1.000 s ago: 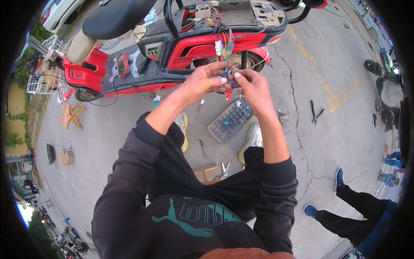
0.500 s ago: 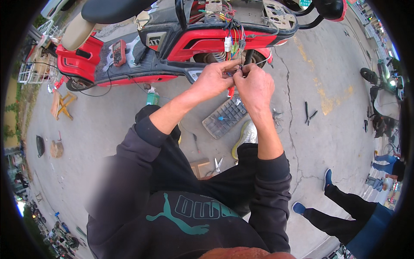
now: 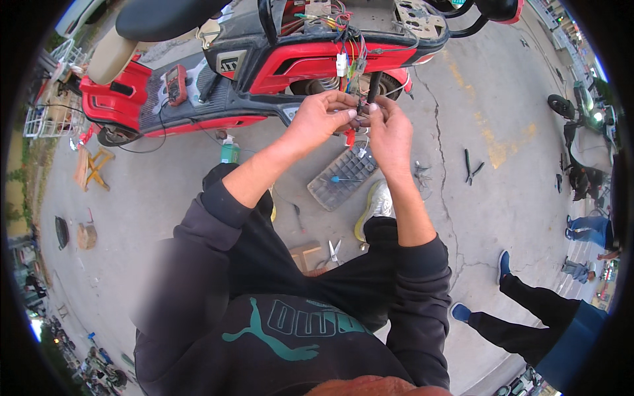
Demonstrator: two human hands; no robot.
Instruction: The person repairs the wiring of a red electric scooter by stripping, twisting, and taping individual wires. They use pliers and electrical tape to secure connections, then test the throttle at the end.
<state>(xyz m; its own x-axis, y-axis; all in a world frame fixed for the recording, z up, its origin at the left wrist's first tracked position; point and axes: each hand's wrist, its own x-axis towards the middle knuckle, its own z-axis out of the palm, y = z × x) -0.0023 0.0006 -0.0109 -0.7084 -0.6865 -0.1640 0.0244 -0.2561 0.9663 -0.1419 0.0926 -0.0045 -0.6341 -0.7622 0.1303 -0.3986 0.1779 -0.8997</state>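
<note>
A red electric scooter (image 3: 310, 63) stands side-on in front of me, its wiring exposed. Coloured wires (image 3: 356, 51) with a white plug connector (image 3: 341, 65) hang down over its red side panel. At the lower end of this bundle my left hand (image 3: 320, 122) pinches wires between thumb and fingers. My right hand (image 3: 391, 135) is closed on the wires right beside it, and the two sets of fingertips almost meet. The fingers hide most of the gripped ends. Just below them shows a red piece (image 3: 350, 136), too small to make out.
Beneath my hands a grey ribbed plastic cover (image 3: 340, 188) holds a blue-handled screwdriver (image 3: 337, 179). Scissors (image 3: 335, 251) lie between my legs, pliers (image 3: 473, 166) to the right. A red multimeter (image 3: 176, 86) rests on the scooter's footboard. A person's legs (image 3: 528, 307) extend in at lower right.
My hands have drawn slightly apart and the fingers have shifted on the wires, the right hand a little lower. The whole view has shifted slightly.
</note>
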